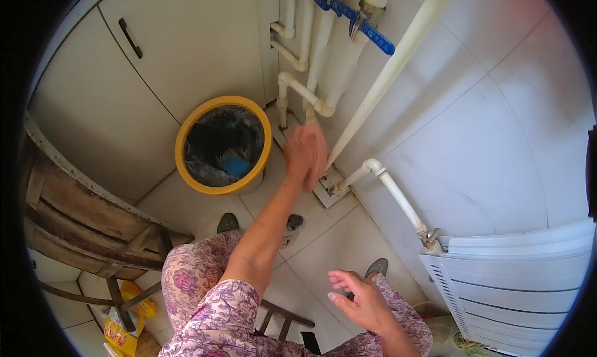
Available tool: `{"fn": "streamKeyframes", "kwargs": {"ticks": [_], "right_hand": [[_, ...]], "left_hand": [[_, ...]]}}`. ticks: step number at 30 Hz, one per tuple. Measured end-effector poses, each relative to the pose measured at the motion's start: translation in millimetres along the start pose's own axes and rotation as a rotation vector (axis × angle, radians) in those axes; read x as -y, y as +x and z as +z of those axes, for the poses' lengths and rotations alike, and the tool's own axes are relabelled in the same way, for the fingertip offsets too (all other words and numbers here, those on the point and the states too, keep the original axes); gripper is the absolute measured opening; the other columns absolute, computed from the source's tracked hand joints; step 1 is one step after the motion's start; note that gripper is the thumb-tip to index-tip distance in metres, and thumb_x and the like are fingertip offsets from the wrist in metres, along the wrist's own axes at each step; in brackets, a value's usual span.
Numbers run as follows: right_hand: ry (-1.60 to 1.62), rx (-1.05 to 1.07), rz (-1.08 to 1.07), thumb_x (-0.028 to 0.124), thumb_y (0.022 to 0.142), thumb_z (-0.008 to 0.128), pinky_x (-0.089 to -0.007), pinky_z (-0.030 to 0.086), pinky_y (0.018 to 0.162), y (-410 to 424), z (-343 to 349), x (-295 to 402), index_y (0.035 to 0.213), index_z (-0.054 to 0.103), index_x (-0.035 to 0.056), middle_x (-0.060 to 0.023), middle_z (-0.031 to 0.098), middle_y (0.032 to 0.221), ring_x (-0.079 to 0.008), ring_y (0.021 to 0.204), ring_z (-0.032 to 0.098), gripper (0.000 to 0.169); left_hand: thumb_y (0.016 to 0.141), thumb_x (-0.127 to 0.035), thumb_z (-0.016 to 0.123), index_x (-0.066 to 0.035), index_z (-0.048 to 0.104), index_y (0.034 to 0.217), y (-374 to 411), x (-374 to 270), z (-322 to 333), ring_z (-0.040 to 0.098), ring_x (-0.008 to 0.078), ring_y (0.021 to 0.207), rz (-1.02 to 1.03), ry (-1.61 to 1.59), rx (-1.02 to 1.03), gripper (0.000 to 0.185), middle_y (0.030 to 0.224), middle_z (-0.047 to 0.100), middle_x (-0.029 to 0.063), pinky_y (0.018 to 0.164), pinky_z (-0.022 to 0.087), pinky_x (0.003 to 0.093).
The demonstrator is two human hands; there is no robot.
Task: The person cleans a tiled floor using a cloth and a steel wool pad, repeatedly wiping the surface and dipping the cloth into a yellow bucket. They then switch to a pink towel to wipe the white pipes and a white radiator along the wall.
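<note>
My left hand (305, 154), blurred by motion, is stretched out over the floor between the yellow-rimmed trash bin (255, 110) and the white wall pipes (308, 96). Whether anything is in its fingers cannot be told. A dark lining covers the inside of the bin, and a blue item (234, 164) lies within. My right hand (359, 301) hovers over my right knee, holding nothing, its fingers apart. On the floor tiles below my left forearm is a small dark clump (295, 222), with a pale item (286, 241) partly hidden beside it.
Blue-handled valves (371, 33) top the pipes. A slanting pipe (382, 86) meets the floor near my left hand. At right stands a white radiator (513, 287); at left, a wooden table (93, 217) and a yellow bag (122, 331). Cabinet doors (196, 40) rise behind the bin.
</note>
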State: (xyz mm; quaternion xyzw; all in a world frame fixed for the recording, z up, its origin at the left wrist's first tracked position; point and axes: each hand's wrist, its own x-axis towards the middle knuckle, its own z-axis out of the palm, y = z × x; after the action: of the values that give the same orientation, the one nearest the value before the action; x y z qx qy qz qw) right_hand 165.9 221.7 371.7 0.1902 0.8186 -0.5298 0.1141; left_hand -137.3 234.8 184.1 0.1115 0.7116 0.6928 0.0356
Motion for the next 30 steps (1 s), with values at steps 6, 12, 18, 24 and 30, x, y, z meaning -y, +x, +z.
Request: {"fn": "streamKeyframes", "kwargs": {"ticks": [6,12,18,24,30], "right_hand": [[-0.036,0.006,0.027,0.011,0.077,0.065,-0.0308,0.048,0.076,-3,-7,3,0.114,0.051,0.0041,-0.012,0.061,0.102,-0.0205,0.09,0.06,0.04],[-0.052,0.015,-0.013,0.012,0.077,0.065,-0.0318,0.048,0.077,-1,-4,2,0.114,0.051,0.0035,-0.0134,0.06,0.103,-0.0229,0.091,0.061,0.041],[-0.077,0.005,-0.042,0.013,0.077,0.065,-0.0327,0.048,0.077,-5,-3,-3,0.113,0.05,0.0035,-0.0132,0.059,0.104,-0.0236,0.091,0.061,0.04],[-0.129,0.022,-0.071,0.015,0.08,0.063,-0.0352,0.05,0.074,2,-6,0,0.11,0.049,0.0036,-0.0142,0.058,0.103,-0.0263,0.091,0.06,0.035],[-0.097,-0.042,-0.124,0.019,0.082,0.06,-0.038,0.049,0.072,-4,-8,-9,0.11,0.049,0.0035,-0.0169,0.057,0.1,-0.032,0.086,0.059,0.034]], "left_hand": [[0.081,-0.01,0.052,-0.003,0.055,0.094,58,-62,0,0.055,0.0273,0.085,-0.139,0.102,-0.141,0.015,0.09,0.056,0.0126,0.075,0.045,0.0336],[0.087,-0.017,0.045,-0.004,0.055,0.098,5,6,5,0.055,0.0281,0.087,0.359,0.403,0.081,0.021,0.095,0.058,0.0142,0.076,0.045,0.0326],[0.088,-0.019,0.043,-0.003,0.055,0.104,81,-64,-31,0.056,0.0231,0.087,-0.045,-0.062,-0.216,0.026,0.097,0.059,0.0155,0.077,0.044,0.0305],[0.086,-0.017,0.046,-0.001,0.054,0.108,110,-12,-15,0.056,0.021,0.09,0.224,0.197,0.068,0.029,0.098,0.059,0.0128,0.08,0.043,0.0302],[0.083,-0.007,0.052,0.0,0.052,0.114,14,-87,-15,0.054,0.0126,0.09,-0.372,-0.356,0.402,0.032,0.103,0.057,0.0055,0.076,0.043,0.0231]]}}
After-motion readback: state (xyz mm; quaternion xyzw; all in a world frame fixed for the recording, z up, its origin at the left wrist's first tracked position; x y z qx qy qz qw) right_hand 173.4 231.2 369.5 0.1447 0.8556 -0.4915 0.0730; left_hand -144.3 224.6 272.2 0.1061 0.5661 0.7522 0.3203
